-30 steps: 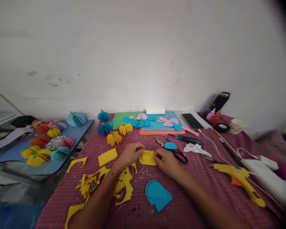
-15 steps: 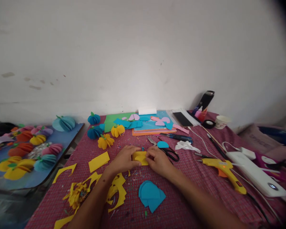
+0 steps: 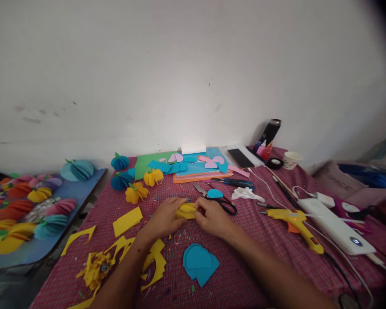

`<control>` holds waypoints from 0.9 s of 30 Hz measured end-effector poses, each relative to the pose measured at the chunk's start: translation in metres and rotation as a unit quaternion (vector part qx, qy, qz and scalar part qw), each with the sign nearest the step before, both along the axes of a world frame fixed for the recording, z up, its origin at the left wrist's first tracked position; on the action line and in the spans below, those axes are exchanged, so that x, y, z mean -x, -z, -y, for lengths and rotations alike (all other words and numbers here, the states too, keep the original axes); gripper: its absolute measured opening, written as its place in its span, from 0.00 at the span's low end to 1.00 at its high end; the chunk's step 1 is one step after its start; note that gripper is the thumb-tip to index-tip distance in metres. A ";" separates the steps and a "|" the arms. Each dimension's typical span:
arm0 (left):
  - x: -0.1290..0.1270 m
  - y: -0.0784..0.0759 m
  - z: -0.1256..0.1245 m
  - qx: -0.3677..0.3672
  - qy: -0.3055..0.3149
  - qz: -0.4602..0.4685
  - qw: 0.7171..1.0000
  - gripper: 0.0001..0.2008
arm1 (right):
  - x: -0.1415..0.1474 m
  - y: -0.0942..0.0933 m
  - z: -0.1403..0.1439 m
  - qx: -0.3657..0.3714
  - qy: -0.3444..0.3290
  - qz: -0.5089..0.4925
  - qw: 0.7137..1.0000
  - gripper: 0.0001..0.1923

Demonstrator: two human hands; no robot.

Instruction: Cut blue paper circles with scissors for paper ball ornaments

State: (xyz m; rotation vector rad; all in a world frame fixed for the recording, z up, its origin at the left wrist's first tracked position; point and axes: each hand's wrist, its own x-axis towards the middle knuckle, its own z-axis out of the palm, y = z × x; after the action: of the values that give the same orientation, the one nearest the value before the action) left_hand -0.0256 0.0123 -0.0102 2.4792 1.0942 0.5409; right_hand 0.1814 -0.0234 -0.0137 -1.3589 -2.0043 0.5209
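Observation:
A piece of yellow paper (image 3: 185,210) is held between my two hands above the middle of the table, bent or folded. My left hand (image 3: 169,216) grips its left end, thumb toward me and fingers behind. The right end is pinched by my right hand (image 3: 211,217), whose fingers are curled. Just behind my right hand lie black-handled scissors (image 3: 229,207) and a blue half-round paper piece (image 3: 215,193). A flat yellow paper rectangle (image 3: 128,221) rests left of my left hand. Blue paper cutouts (image 3: 199,262) lie in a stack nearer to me.
Yellow scraps (image 3: 156,262) are strewn at the left front. A yellow glue gun (image 3: 292,219) and a white power strip (image 3: 336,227) with cables sit at right. Paper pumpkins (image 3: 137,193) stand at the back left; more fill a blue side table (image 3: 96,180). A paper cup (image 3: 291,160) stands back right.
The yellow paper, flatter before, now looks more bent between my fingers. My right hand's fingers have curled in more. The whole view has shifted slightly, so the table things appear further left.

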 end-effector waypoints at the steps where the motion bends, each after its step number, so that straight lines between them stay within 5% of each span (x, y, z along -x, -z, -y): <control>1: 0.000 0.001 0.000 -0.005 0.000 0.001 1.000 0.27 | 0.000 0.000 0.000 0.001 0.002 0.002 1.000 0.04; 21: 0.003 0.004 -0.005 -0.014 -0.026 0.044 0.999 0.28 | -0.003 0.001 -0.007 -0.018 0.030 -0.036 0.999 0.05; 27: 0.002 -0.007 -0.007 0.018 -0.056 0.161 0.985 0.14 | -0.009 -0.007 -0.010 -0.028 0.048 -0.086 0.995 0.05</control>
State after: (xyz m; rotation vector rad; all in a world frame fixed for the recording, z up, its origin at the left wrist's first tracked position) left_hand -0.0271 0.0194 -0.0035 2.2082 1.1022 0.9094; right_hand 0.1909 -0.0138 -0.0070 -1.3229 -1.7927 0.5168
